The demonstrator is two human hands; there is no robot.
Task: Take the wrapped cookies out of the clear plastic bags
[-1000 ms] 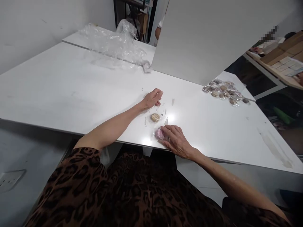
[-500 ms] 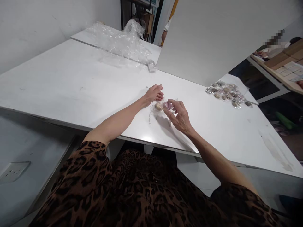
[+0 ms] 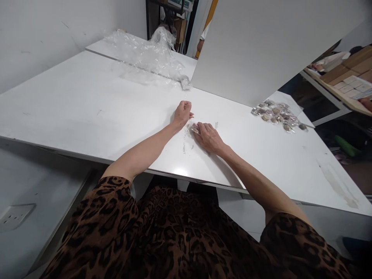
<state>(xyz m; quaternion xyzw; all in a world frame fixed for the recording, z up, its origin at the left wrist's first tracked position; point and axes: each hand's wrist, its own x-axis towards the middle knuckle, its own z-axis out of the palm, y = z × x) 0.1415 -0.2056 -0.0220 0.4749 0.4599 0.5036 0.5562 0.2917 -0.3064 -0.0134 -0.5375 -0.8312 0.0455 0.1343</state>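
On the white table (image 3: 116,112), my right hand (image 3: 209,138) closes over a small clear-wrapped packet (image 3: 195,128). Something pinkish and brownish shows through the wrap, but my fingers cover most of it. Just left of the packet and a little farther away, my left hand (image 3: 183,112) has its fingers curled in. Whatever it may pinch is hidden. Small pale crumbs (image 3: 184,147) lie scattered on the tabletop below the two hands.
Several similar wrapped brownish and pink pieces (image 3: 277,115) are heaped at the right. Crumpled clear plastic sheeting (image 3: 151,52) lies at the back left. A tall white panel (image 3: 247,50) rises from the table's rear. Boxes (image 3: 348,83) stand on a shelf far right.
My right hand has moved left and down and closed over the packet. My left hand has shifted slightly left, its fingers now curled tighter.
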